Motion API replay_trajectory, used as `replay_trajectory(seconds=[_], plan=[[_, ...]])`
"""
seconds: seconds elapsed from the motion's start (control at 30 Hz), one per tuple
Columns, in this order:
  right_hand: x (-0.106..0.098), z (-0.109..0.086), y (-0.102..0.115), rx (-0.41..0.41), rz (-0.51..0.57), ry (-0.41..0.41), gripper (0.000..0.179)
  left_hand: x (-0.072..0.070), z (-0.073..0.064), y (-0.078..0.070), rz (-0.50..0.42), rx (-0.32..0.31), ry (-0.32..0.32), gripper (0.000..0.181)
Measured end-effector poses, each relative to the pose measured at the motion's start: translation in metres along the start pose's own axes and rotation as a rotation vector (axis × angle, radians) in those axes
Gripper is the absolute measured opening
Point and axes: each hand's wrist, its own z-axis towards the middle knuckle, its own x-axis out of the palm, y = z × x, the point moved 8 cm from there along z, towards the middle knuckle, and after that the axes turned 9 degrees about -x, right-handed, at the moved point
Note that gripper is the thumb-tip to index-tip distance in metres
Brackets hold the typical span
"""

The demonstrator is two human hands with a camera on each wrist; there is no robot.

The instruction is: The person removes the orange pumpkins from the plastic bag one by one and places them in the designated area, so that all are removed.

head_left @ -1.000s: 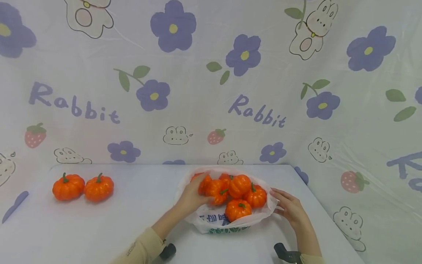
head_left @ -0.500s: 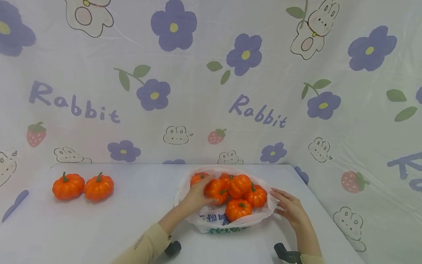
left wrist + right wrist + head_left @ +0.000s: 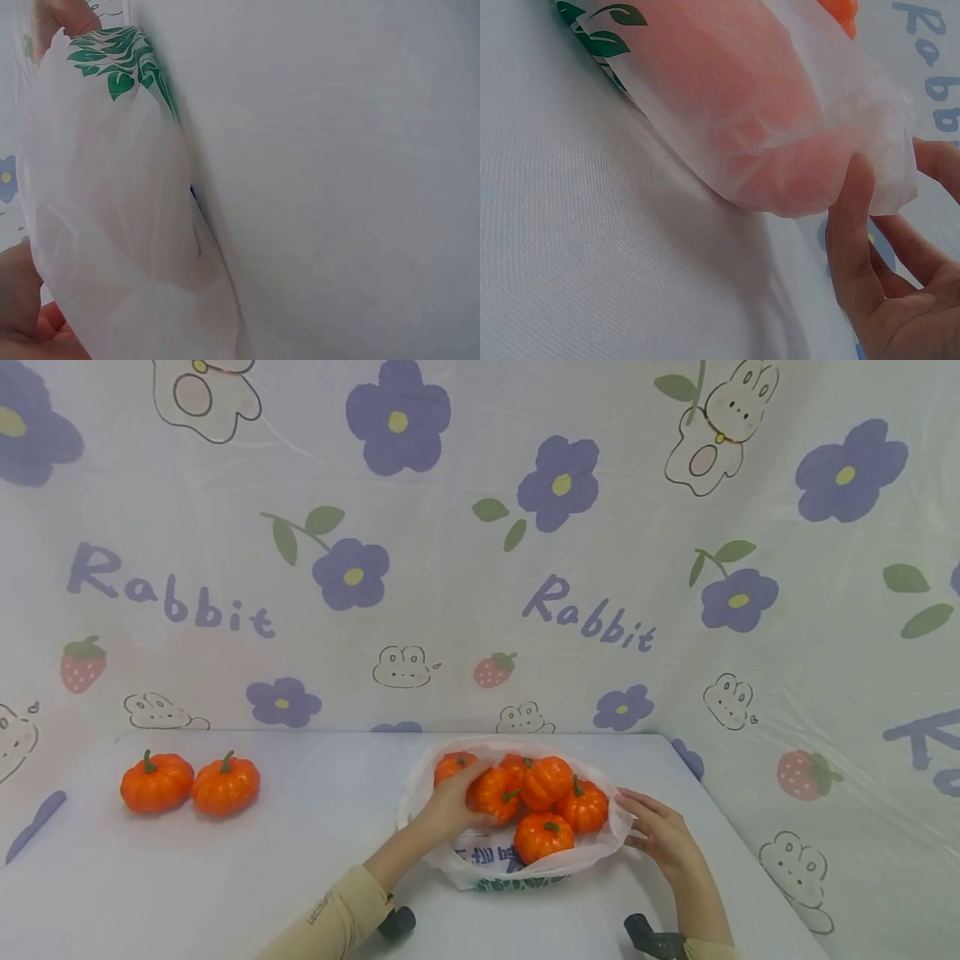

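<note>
A white plastic bag (image 3: pixel 600 858) with green leaf print lies on the table, its mouth spread wide. Several small orange pumpkins with green stems sit inside, among them a front pumpkin (image 3: pixel 543 837). Over the bag's left side, my left hand (image 3: pixel 448 806) has its fingers and thumb around a pumpkin (image 3: pixel 497 793). In the left wrist view the bag's side hides most of that hold. My right hand (image 3: pixel 666 833) pinches the bag's right rim; the thumb (image 3: pixel 853 217) is on the near side in the right wrist view, and the other fingers lie behind the plastic.
Two more pumpkins, a left one (image 3: pixel 157 783) and a right one (image 3: pixel 227 786), stand side by side on the far left of the white table (image 3: pixel 315 802). Behind hangs a patterned curtain (image 3: pixel 450 610) with flowers and rabbits.
My left hand has shifted a little to the right, from the leftmost pumpkin in the bag to the one beside it. The right hand has stayed at the bag's rim.
</note>
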Motion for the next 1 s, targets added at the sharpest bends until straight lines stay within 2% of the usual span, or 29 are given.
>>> replay_trajectory(seconds=[0.17, 0.37, 0.73, 1.0], plan=[[-0.0007, 0.0003, 0.0002, -0.001, -0.002, -0.002, 0.066, 0.0001, -0.0003, -0.0015, 0.017, 0.019, 0.002, 0.081], [-0.0004, 0.0019, -0.0016, -0.002, -0.018, 0.003, 0.072, -0.0011, -0.001, -0.0039, 0.022, 0.053, 0.002, 0.079], [-0.001, 0.0031, -0.0009, 0.005, -0.007, 0.003, 0.07, -0.0016, -0.0023, -0.0041, 0.024, 0.057, 0.009, 0.076], [-0.0009, 0.0025, 0.0002, -0.002, 0.01, -0.002, 0.068, -0.0051, -0.005, -0.0078, 0.036, 0.067, -0.012, 0.072]])
